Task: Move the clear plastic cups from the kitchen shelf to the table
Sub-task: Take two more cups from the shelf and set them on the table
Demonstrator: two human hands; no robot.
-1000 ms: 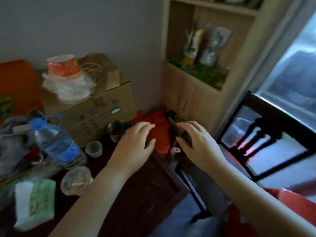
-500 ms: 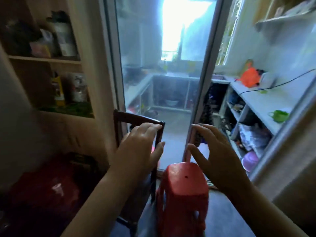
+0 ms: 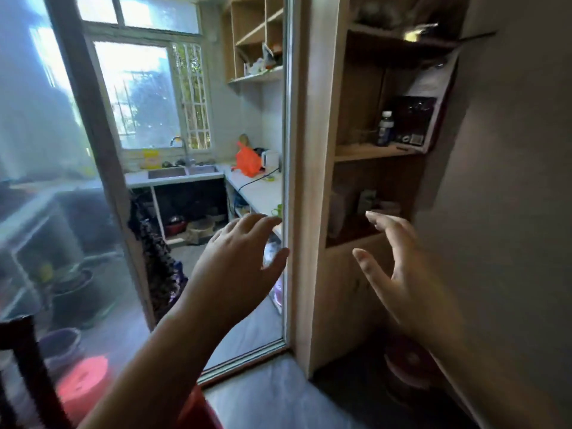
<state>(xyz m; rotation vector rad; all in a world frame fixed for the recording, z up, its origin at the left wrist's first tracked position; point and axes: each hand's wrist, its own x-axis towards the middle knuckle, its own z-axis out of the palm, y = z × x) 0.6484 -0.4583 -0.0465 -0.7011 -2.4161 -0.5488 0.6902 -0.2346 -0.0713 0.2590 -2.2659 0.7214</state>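
Note:
Both my hands are raised in front of me with nothing in them. My left hand (image 3: 240, 258) is open, fingers spread, in front of the glass door frame (image 3: 289, 181). My right hand (image 3: 399, 267) is open too, in front of a wooden shelf unit (image 3: 318, 193). Through the doorway lies the kitchen, with open wooden wall shelves (image 3: 257, 41) above a white counter (image 3: 258, 188). I cannot make out any clear plastic cups; the dim shelf items are blurred. The table is out of view.
A sink with a tap (image 3: 182, 168) sits under the window. An orange bag (image 3: 247, 161) and a white kettle (image 3: 271, 160) stand on the counter. A dark bottle (image 3: 385, 128) is on the near shelf. A red stool (image 3: 83, 385) and a dark chair (image 3: 28, 366) stand at lower left.
The view has swung right, from the cluttered table to the glass door and the kitchen beyond. Both hands stayed raised and empty, and the red stool slid to the lower left.

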